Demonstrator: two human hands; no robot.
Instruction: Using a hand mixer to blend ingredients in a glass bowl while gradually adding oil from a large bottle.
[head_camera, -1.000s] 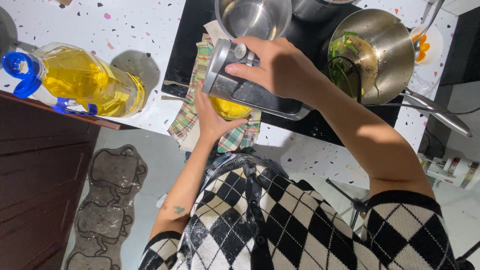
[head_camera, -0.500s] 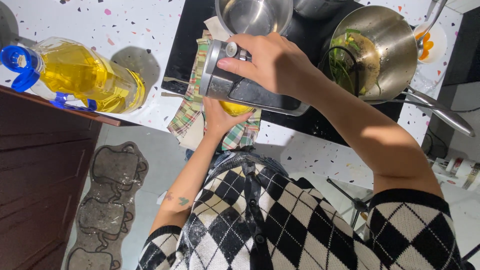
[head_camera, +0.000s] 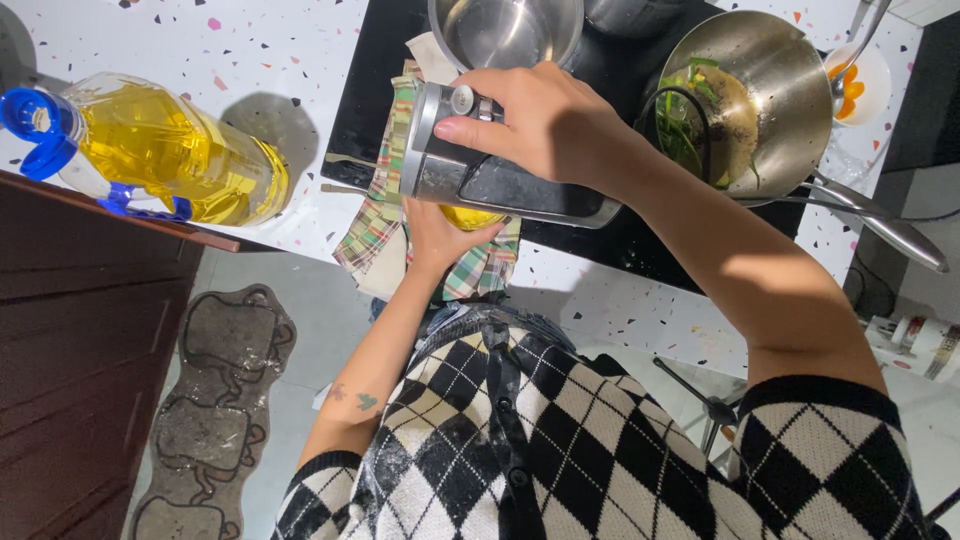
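Our right hand grips a metal canister laid sideways over the checked cloth at the stove edge; our left hand cups a yellow item under it. Oil bottle sits well left, wok right

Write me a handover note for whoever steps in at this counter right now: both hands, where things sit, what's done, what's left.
Right hand: gripping a metal-and-black cylinder held on its side over the counter edge.
Left hand: under the cylinder, cupped around something yellow; what it is cannot be told.
Beneath them: a checked cloth on the stovetop's edge.
Wok on the stovetop holds greens in liquid. An empty steel pot sits above the hands.
Oil bottle, blue cap on, lies at the left of the counter.
Done: greens are in the wok.
Left: both hands are occupied with the cylinder; neither item is set down.
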